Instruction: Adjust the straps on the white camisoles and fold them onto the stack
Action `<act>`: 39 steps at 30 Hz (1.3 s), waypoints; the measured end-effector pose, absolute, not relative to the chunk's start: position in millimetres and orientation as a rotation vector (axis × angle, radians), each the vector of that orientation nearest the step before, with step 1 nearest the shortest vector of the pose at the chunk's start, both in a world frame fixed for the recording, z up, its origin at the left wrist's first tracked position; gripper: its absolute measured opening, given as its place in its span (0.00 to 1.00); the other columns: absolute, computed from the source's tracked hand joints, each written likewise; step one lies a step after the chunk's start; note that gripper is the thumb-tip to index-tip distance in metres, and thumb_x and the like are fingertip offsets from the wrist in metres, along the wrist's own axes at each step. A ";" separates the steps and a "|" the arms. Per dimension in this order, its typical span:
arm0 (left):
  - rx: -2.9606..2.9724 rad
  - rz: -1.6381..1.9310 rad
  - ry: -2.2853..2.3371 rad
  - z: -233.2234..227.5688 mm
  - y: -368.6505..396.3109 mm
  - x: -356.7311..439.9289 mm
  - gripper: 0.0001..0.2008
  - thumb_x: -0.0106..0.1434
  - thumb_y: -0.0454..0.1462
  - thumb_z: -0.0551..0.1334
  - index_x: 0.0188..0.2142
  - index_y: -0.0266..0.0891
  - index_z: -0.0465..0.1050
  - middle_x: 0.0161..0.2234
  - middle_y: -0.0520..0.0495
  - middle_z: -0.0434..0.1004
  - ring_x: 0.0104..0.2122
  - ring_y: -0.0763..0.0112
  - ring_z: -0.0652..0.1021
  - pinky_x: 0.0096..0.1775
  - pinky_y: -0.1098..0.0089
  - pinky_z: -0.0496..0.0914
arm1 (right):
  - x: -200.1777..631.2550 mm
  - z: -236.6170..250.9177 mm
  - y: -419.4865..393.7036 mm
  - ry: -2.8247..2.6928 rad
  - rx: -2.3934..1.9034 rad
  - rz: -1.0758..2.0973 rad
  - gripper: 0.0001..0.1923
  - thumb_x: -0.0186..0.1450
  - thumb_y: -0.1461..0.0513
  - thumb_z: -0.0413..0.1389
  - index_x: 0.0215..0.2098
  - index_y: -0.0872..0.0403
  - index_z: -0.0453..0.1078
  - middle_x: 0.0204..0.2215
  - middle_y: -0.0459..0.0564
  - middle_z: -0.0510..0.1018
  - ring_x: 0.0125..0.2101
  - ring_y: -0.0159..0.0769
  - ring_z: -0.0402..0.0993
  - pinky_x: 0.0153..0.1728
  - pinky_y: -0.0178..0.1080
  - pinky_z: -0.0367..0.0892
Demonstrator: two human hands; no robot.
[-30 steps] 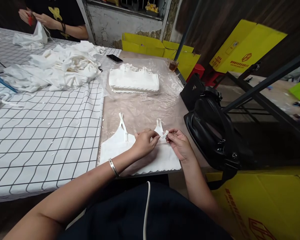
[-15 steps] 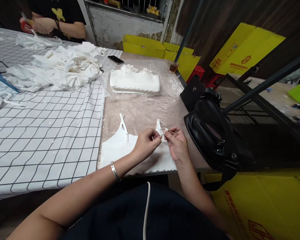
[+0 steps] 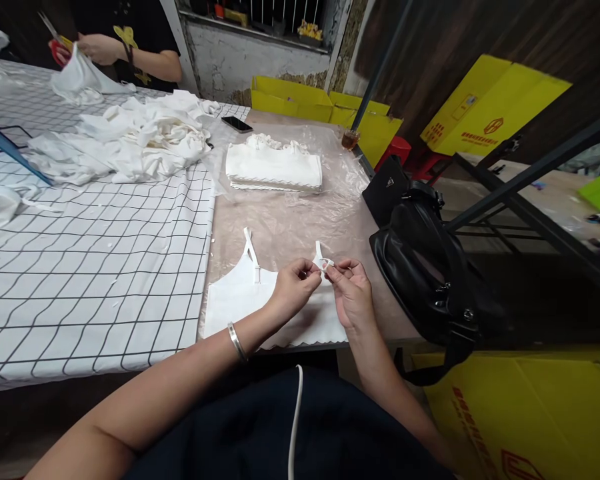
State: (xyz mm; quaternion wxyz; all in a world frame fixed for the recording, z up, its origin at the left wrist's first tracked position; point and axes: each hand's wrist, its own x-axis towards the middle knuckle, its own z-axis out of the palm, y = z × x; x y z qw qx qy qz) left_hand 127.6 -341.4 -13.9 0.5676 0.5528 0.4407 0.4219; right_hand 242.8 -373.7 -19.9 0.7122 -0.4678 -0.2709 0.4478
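A white camisole (image 3: 235, 307) with thin straps and a scalloped hem lies flat at the table's front edge. Its left shoulder strap (image 3: 251, 245) is crossed over itself and rests on the table. Over the right side of the garment, my left hand (image 3: 296, 288) pinches the other shoulder strap (image 3: 319, 249) between thumb and forefinger. My right hand (image 3: 353, 288) grips a small loop of that same strap close beside it, fingertips nearly touching the left ones. The bit of strap between the fingertips is partly hidden.
Folded white garments (image 3: 274, 167) are stacked on clear plastic behind the camisole. A loose heap of white garments (image 3: 130, 137) covers the checked cloth (image 3: 130, 267). A black bag (image 3: 420, 260) stands at right, a phone (image 3: 237, 124) farther back. Across the table, a co-worker's hand (image 3: 100, 49) holds white fabric near red-handled scissors (image 3: 60, 48).
My hands keep hold of the strap with only slight finger movement. The view has shifted a little. Across the table, the co-worker has lifted a piece of white fabric.
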 end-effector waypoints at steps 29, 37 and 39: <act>1.930 0.700 1.158 -27.4 -332.8 116.3 0.04 0.59 0.32 0.58 0.32 0.38 0.72 0.33 0.48 0.75 0.35 0.67 0.74 0.42 0.64 0.66 | 276.5 -33.4 -360.6 -0.592 -1.115 1.218 0.26 0.42 0.65 0.70 0.34 0.50 0.62 0.27 0.39 0.75 0.28 0.28 0.73 0.30 0.32 0.71; 1.833 0.784 1.166 -23.6 -329.3 125.7 0.08 0.60 0.36 0.60 0.39 0.40 0.72 0.36 0.48 0.75 0.36 0.68 0.74 0.40 0.65 0.66 | 269.9 -35.5 -363.2 -0.646 -1.056 1.286 0.24 0.45 0.63 0.69 0.33 0.49 0.60 0.28 0.39 0.75 0.31 0.29 0.73 0.35 0.34 0.71; 1.945 0.675 1.214 -25.2 -328.5 122.1 0.10 0.60 0.39 0.62 0.41 0.40 0.72 0.39 0.46 0.75 0.39 0.63 0.74 0.43 0.62 0.65 | 272.4 -34.5 -361.7 -0.659 -1.082 1.255 0.25 0.44 0.63 0.70 0.33 0.49 0.59 0.28 0.39 0.75 0.30 0.29 0.73 0.33 0.34 0.71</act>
